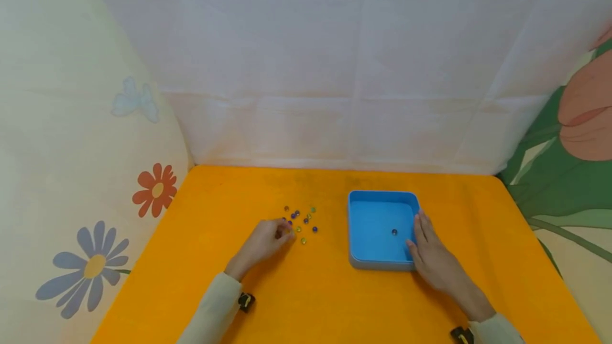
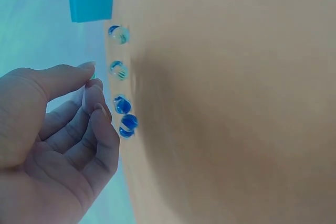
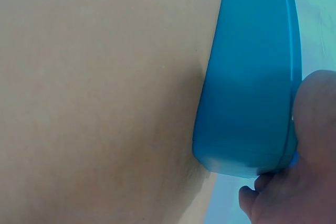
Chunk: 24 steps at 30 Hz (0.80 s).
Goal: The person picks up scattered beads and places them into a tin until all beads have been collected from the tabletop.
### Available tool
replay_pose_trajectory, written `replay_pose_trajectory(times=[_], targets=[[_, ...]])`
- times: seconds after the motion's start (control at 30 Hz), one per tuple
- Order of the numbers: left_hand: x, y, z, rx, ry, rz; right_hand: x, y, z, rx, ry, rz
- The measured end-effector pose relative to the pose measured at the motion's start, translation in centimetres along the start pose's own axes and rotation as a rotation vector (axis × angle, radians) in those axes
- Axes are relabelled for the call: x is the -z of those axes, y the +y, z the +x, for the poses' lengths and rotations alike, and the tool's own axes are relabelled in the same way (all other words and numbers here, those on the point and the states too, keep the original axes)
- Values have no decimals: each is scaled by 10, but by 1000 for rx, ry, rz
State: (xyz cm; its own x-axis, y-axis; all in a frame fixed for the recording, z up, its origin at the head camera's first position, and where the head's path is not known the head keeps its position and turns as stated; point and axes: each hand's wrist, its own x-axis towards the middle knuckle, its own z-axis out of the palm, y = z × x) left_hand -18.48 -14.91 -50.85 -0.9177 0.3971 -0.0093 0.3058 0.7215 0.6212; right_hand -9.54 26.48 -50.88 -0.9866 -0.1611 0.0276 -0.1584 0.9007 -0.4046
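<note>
Several small glass marbles [image 1: 306, 221] lie in a loose group on the orange table, some with blue swirls, others yellowish or green. At the near left of the group, my left hand [image 1: 265, 239] has thumb and index fingertip together. A sliver of a greenish marble [image 2: 94, 76] shows between those fingertips. My right hand [image 1: 437, 261] grips the right wall of a square blue box [image 1: 354, 227], thumb over the rim and fingers along the outside. Inside the box lies one dark marble [image 1: 394, 232].
The orange table [image 1: 306, 301] ends at a white cloth backdrop [image 1: 287, 68]. Flower-printed cloth [image 1: 62, 174] hangs along the left side, and more of it rises at the right. The box stands right of the loose marbles, with bare table between.
</note>
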Motion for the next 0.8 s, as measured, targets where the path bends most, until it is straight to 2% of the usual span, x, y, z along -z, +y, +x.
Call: replay_pose_trajectory(times=[0.63, 0.8], targets=[[-4, 31, 19, -58, 12, -51, 0, 2, -6, -52, -26, -28], [-6, 38, 24, -37, 7, -73, 0, 4, -5, -67, -45, -25]])
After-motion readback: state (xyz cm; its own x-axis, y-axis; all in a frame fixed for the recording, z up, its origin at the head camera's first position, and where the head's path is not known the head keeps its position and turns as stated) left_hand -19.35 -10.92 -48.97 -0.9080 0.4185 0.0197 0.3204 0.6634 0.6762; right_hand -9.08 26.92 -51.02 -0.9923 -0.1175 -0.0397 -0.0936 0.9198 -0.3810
